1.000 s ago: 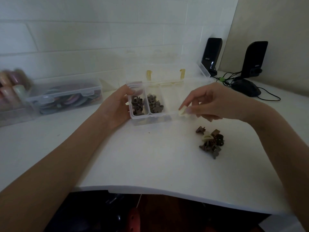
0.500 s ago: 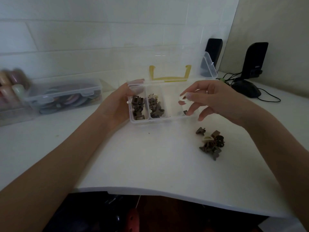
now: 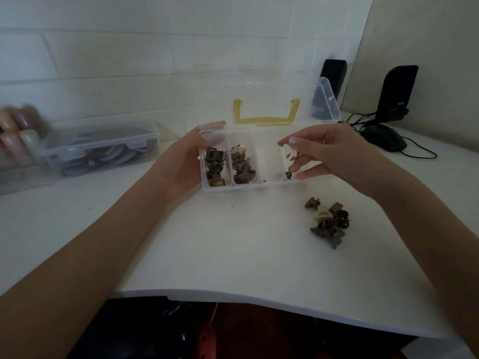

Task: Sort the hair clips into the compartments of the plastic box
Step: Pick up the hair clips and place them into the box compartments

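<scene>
Fingers of the left hand (image 3: 181, 161) curl round the left end of the clear plastic box (image 3: 255, 186), thumb on its rim. Above the rightmost compartment, the right hand (image 3: 334, 154) pinches a small white clip (image 3: 287, 151) between thumb and forefinger. Brown clips fill the two left compartments (image 3: 228, 164). More hair clips (image 3: 328, 224) lie heaped on the white table (image 3: 233, 255), near the box's right front.

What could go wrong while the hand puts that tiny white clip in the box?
1. The right hand only pinches the white clip lightly, so it might slip into the wrong compartment of the plastic box.
2. The forearm hangs above the loose clips and could sweep them along the table.
</scene>
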